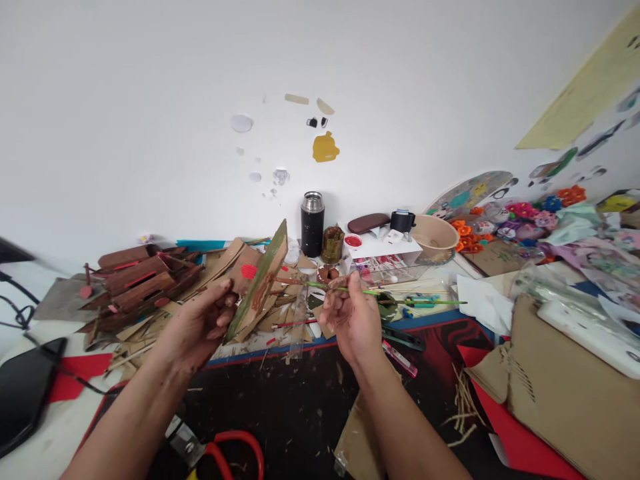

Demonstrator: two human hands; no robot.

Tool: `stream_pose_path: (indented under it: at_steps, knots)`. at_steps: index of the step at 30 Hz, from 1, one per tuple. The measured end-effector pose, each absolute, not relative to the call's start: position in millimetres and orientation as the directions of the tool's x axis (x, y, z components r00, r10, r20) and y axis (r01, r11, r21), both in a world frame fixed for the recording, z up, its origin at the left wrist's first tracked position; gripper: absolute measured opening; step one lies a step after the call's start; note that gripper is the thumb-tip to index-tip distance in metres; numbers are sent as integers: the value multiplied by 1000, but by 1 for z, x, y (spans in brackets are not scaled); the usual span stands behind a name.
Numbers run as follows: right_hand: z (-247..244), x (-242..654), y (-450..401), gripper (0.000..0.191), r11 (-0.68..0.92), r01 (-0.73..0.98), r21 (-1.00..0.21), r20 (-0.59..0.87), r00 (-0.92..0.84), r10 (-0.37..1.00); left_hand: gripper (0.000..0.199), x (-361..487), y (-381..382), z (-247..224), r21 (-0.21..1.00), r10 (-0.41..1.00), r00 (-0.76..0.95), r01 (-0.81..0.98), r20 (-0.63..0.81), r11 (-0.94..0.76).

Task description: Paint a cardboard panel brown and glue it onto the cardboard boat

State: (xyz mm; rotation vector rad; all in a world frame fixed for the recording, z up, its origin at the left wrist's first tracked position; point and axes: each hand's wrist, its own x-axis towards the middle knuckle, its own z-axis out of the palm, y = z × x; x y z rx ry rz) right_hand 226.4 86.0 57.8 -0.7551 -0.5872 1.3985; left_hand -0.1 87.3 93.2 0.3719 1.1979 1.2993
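My left hand grips a cardboard piece by its lower left edge. The piece is tilted up, and its face shows green and brown paint. My right hand is closed around a thin green paintbrush, its handle pointing right. The brush's tip end points left toward the painted face; whether it touches cannot be made out. Both hands are above the front part of the desk. Behind them stand a black thermos and a paint-stained jar. A small round container of red paint is near the jar.
Brown-painted cardboard constructions and cardboard scraps cover the left. Scissors with red handles lie at the front on the dark mat. A beige bowl, colourful crafted flowers and a large cardboard sheet are at right.
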Motion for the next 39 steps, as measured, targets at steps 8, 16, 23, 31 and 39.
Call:
stream_pose_path:
  at_steps: [8, 16, 23, 31, 39]
  knots:
    - [53, 220, 85, 63, -65, -615, -786, -115, 42, 992, 13, -2, 88, 92, 786, 874, -186, -548, -448, 286]
    - [51, 217, 84, 59, -81, -611, -787, -117, 19, 993, 11, -2, 88, 92, 782, 872, -179, -549, -455, 295]
    - [57, 225, 87, 59, -20, -651, -759, -110, 98, 989, 10, 1, 87, 92, 770, 857, -184, -555, -482, 314]
    - [61, 230, 88, 61, 19, -677, -736, -110, 148, 983, 11, 3, 87, 88, 778, 865, -168, -540, -472, 320]
    - [56, 224, 86, 60, -44, -638, -769, -120, 76, 990, 16, 0, 85, 90, 800, 883, -173, -525, -435, 291]
